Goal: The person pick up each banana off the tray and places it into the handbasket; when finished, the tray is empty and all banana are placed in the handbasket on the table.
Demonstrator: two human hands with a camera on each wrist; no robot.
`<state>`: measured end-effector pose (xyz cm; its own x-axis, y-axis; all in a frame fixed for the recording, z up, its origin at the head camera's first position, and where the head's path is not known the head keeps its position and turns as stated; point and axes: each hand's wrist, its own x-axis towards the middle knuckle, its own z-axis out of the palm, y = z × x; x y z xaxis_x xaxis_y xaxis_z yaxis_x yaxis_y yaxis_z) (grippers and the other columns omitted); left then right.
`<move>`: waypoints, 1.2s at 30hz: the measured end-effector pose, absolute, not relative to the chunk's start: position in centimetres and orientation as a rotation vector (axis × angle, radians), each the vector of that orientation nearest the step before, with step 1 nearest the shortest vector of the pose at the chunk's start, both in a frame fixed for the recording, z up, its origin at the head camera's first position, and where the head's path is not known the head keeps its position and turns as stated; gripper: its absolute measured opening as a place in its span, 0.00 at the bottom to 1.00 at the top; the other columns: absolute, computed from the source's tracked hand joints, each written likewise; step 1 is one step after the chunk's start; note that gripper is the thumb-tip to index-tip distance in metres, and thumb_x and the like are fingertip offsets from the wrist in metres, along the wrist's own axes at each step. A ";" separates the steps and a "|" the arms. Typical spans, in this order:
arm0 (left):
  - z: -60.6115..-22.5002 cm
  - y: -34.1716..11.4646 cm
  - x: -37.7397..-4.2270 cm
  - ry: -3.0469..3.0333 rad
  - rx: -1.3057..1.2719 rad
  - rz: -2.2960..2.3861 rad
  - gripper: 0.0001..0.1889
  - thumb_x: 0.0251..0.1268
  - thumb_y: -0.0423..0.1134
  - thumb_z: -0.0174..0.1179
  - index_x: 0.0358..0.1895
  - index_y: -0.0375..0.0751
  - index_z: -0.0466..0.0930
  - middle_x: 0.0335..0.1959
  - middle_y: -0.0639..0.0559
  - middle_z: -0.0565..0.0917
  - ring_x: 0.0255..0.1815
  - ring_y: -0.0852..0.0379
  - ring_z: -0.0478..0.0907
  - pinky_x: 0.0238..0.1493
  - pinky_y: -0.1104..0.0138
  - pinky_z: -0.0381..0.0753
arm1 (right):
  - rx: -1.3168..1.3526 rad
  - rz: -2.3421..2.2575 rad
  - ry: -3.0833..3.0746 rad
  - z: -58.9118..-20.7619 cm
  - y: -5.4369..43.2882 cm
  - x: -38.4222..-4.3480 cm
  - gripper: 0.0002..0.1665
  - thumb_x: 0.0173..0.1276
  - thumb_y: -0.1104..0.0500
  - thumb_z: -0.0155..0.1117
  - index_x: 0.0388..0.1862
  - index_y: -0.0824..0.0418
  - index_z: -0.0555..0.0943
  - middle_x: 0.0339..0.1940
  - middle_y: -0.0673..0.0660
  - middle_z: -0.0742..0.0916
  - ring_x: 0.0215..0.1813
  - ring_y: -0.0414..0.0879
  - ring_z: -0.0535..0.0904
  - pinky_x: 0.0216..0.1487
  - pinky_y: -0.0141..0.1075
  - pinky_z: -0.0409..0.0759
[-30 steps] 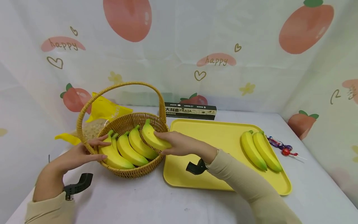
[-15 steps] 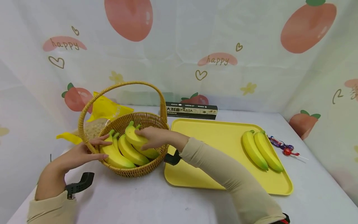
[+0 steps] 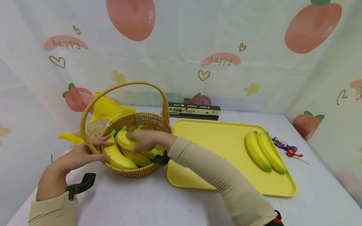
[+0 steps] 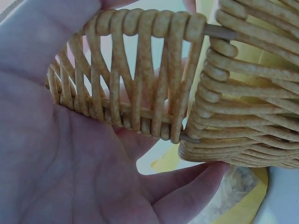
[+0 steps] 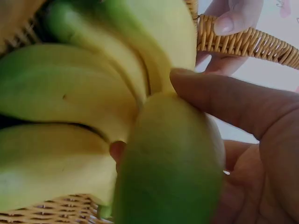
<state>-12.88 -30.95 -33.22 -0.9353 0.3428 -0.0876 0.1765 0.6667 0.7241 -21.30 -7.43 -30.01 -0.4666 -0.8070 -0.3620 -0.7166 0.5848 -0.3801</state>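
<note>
A wicker basket (image 3: 133,173) with a tall arched handle (image 3: 145,83) stands left of centre on the table, with several yellow bananas inside. My left hand (image 3: 79,158) grips the base of the handle at the basket's left side; the left wrist view shows the woven handle (image 4: 145,74) lying across the palm. Over the basket my right hand (image 3: 145,139) pinches a banana (image 3: 123,140) between thumb and fingers. In the right wrist view this banana (image 5: 170,163) points its green tip at the camera, above the other bananas (image 5: 60,81).
Right of the basket lies a yellow tray (image 3: 209,150) bearing two bananas (image 3: 257,152) at its right end. Wrapped lollipops (image 3: 285,147) lie beside it. A pasta box (image 3: 195,111) stands behind the tray, and a yellow bag (image 3: 108,108) behind the basket.
My right hand has carried the banana leftward, from the basket's right rim to over the bananas in the middle. The left hand has stayed at the handle.
</note>
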 end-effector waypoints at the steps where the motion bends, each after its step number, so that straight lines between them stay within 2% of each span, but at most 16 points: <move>1: -33.2 -30.9 -12.9 2.667 0.424 1.123 0.24 0.61 0.44 0.61 0.60 0.45 0.73 0.73 0.41 0.56 0.71 0.30 0.49 0.47 0.84 0.64 | -1.206 -0.225 2.300 -30.1 -7.6 -21.2 0.42 0.69 0.53 0.57 0.75 0.60 0.49 0.75 0.54 0.60 0.75 0.42 0.55 0.71 0.28 0.52; 8: -33.0 -30.7 -12.8 2.678 0.431 1.109 0.24 0.60 0.44 0.61 0.60 0.45 0.74 0.73 0.40 0.56 0.71 0.29 0.48 0.47 0.83 0.63 | -1.163 -0.159 2.247 -30.2 -8.2 -21.2 0.41 0.70 0.51 0.54 0.75 0.58 0.49 0.74 0.51 0.63 0.73 0.38 0.58 0.68 0.27 0.57; 18: -33.1 -30.9 -12.7 2.672 0.405 1.115 0.23 0.60 0.45 0.61 0.60 0.46 0.74 0.73 0.42 0.56 0.71 0.31 0.49 0.48 0.81 0.64 | -1.096 -0.265 2.210 -30.3 -8.0 -21.3 0.41 0.70 0.52 0.55 0.75 0.57 0.48 0.73 0.52 0.65 0.73 0.39 0.58 0.68 0.27 0.58; 21: -33.1 -30.8 -12.7 2.673 0.407 1.116 0.23 0.60 0.45 0.61 0.60 0.45 0.74 0.73 0.41 0.56 0.71 0.30 0.48 0.52 0.75 0.66 | -1.076 -0.284 2.213 -30.3 -7.9 -21.4 0.41 0.69 0.52 0.55 0.75 0.57 0.49 0.72 0.52 0.66 0.73 0.39 0.58 0.68 0.27 0.59; 25: -33.0 -30.8 -12.7 2.672 0.407 1.114 0.24 0.60 0.44 0.62 0.60 0.45 0.74 0.73 0.40 0.56 0.71 0.30 0.48 0.51 0.76 0.67 | -1.104 -0.307 2.217 -30.3 -7.7 -21.5 0.40 0.69 0.52 0.56 0.74 0.59 0.52 0.71 0.53 0.67 0.72 0.40 0.60 0.67 0.28 0.61; 28: -33.0 -30.7 -12.7 2.673 0.407 1.109 0.24 0.60 0.45 0.62 0.60 0.45 0.74 0.73 0.40 0.56 0.71 0.30 0.49 0.47 0.82 0.65 | -1.130 -0.333 2.211 -30.3 -7.1 -21.5 0.40 0.69 0.51 0.56 0.74 0.59 0.52 0.73 0.53 0.65 0.72 0.42 0.61 0.67 0.29 0.61; 32: -33.0 -30.7 -12.7 2.673 0.407 1.101 0.24 0.60 0.45 0.62 0.60 0.45 0.74 0.73 0.40 0.56 0.71 0.30 0.49 0.48 0.80 0.65 | -1.125 -0.439 2.178 -30.1 -5.9 -21.3 0.42 0.68 0.50 0.56 0.75 0.58 0.51 0.75 0.51 0.60 0.71 0.44 0.64 0.67 0.30 0.61; 36: -32.9 -30.8 -12.7 2.681 0.405 1.090 0.24 0.60 0.45 0.62 0.60 0.46 0.74 0.73 0.41 0.56 0.71 0.30 0.49 0.49 0.77 0.66 | -1.168 -0.548 2.142 -29.8 -4.5 -20.9 0.41 0.68 0.50 0.57 0.74 0.59 0.52 0.75 0.52 0.60 0.69 0.46 0.68 0.66 0.29 0.64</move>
<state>-12.67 -30.75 -32.92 -0.9380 0.3327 -0.0973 0.1704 0.6870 0.7064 -20.91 -4.47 -29.75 -0.4085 -0.8518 -0.3280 -0.5894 0.5206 -0.6177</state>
